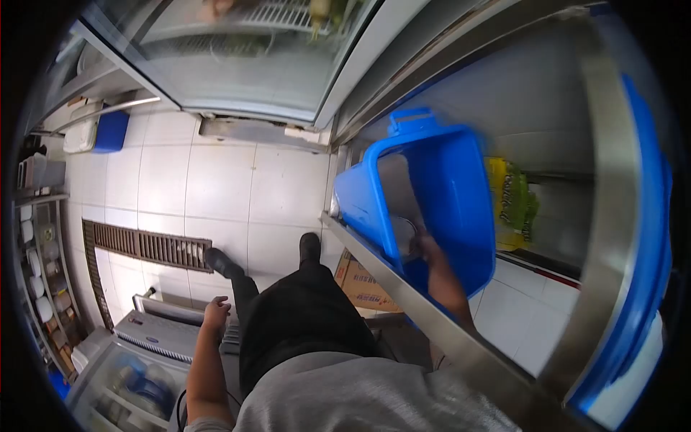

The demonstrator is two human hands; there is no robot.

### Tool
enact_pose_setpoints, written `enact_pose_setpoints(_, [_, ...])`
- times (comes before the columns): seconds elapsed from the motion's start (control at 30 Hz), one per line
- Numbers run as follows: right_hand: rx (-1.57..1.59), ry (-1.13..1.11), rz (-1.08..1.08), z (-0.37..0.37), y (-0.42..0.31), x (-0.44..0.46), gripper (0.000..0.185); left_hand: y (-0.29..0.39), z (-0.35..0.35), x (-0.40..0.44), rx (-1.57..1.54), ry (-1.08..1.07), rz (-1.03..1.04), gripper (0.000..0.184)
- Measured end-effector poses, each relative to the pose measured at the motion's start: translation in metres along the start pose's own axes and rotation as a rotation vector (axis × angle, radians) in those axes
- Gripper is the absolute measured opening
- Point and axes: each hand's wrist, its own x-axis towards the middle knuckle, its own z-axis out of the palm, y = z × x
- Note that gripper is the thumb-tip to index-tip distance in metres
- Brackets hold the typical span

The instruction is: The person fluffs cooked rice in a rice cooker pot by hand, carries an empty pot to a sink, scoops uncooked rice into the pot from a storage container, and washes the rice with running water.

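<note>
A blue plastic bin [453, 187] stands tilted in view inside the metal frame on the right, with a greyish mass [396, 176] along its left inner side. My right hand [425, 246] reaches down into it, fingers closed at the edge of a rounded, see-through bowl-like vessel [403, 236]. Blur hides the vessel's exact kind. My left hand [217, 314] hangs beside my left leg, its fingers loosely bent and apart, with nothing in it.
A steel rail [432, 288] crosses in front of the bin. Beside it lie a yellow-green bag [512, 201] and a cardboard box [363, 284]. A glass-doored cabinet [237, 72] is ahead. A floor grate [147, 245] and shelves of dishes [43, 281] are at left.
</note>
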Motion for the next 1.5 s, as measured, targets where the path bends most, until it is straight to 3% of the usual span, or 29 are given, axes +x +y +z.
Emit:
enact_pose_setpoints(0.03, [0.451, 0.032, -0.105, -0.003, 0.021, -0.015, 0.075, 0.008, -0.003, 0.008, 0.006, -0.016, 0.032, 0.035])
enact_pose_setpoints(0.13, [0.889, 0.116, -0.124, 0.002, 0.032, -0.067, 0.054, 0.035, -0.014, 0.018, 0.092, -0.047, 0.145, 0.036])
enact_pose_setpoints(0.17, [1.005, 0.128, -0.204, 0.0, 0.039, -0.084, 0.048, 0.043, -0.018, 0.019, -0.026, -0.044, 0.181, 0.036])
enact_pose_setpoints(0.3, [1.299, -0.03, -0.646, 0.005, 0.043, -0.155, 0.034, 0.037, -0.057, 0.059, 0.283, -0.052, 0.467, 0.032])
enact_pose_setpoints(0.33, [1.338, -0.062, -0.707, 0.011, 0.037, -0.174, 0.034, 0.031, -0.074, 0.067, 0.359, -0.06, 0.54, 0.031])
enact_pose_setpoints(0.37, [1.22, 0.217, -0.617, 0.016, 0.036, -0.199, 0.031, 0.036, -0.089, 0.067, 0.375, -0.052, 0.489, 0.031])
enact_pose_setpoints(0.43, [1.434, 0.224, -0.592, 0.041, 0.007, -0.259, 0.036, 0.046, -0.123, 0.067, 0.352, -0.007, 0.308, 0.03])
enact_pose_setpoints(0.5, [1.571, 0.465, -0.448, 0.061, -0.003, -0.303, 0.042, 0.045, -0.171, 0.068, 0.425, -0.011, 0.301, 0.031])
enact_pose_setpoints(0.6, [1.542, 0.58, -0.52, 0.11, -0.003, -0.36, 0.047, 0.034, -0.245, 0.065, 0.593, -0.029, 0.417, 0.034])
enact_pose_setpoints(0.67, [1.609, 0.619, -0.443, 0.151, -0.009, -0.397, 0.048, -0.014, -0.282, 0.13, 0.751, -0.037, 0.446, 0.032])
enact_pose_setpoints(0.77, [1.501, 0.679, -0.405, 0.208, 0.001, -0.415, 0.051, -0.079, -0.328, 0.185, 1.4, 0.015, 0.798, 0.03])
enact_pose_setpoints(0.87, [1.313, 0.548, -0.386, 0.259, 0.004, -0.417, 0.054, -0.119, -0.381, 0.166, 1.468, 0.008, 0.631, 0.021])
enact_pose_setpoints(1.0, [1.129, 0.226, -0.311, 0.342, -0.044, -0.396, 0.059, -0.136, -0.391, 0.134, 1.188, -0.233, 0.228, 0.026])
enact_pose_setpoints(1.1, [1.004, -0.015, -0.298, 0.423, -0.13, -0.378, 0.066, -0.159, -0.382, 0.146, 0.909, -0.286, 0.348, 0.029])
enact_pose_setpoints(1.2, [0.959, -0.283, -0.313, 0.496, -0.223, -0.346, 0.065, -0.145, -0.367, 0.123, 0.453, -0.141, 0.254, 0.033])
enact_pose_setpoints(1.27, [0.931, -0.446, -0.297, 0.538, -0.289, -0.325, 0.064, -0.104, -0.382, 0.054, 0.0, 0.011, 0.079, 0.034])
enact_pose_setpoints(1.37, [0.857, -0.63, -0.316, 0.597, -0.402, -0.305, 0.061, -0.127, -0.397, 0.054, -0.239, 0.116, 0.123, 0.037])
enact_pose_setpoints(1.43, [0.836, -0.7, -0.422, 0.632, -0.481, -0.29, 0.056, -0.141, -0.416, 0.031, -0.381, 0.22, 0.023, 0.039])
enact_pose_setpoints(1.5, [0.914, -0.676, -0.446, 0.666, -0.565, -0.298, 0.052, -0.205, -0.418, 0.048, -0.517, 0.287, -0.063, 0.04])
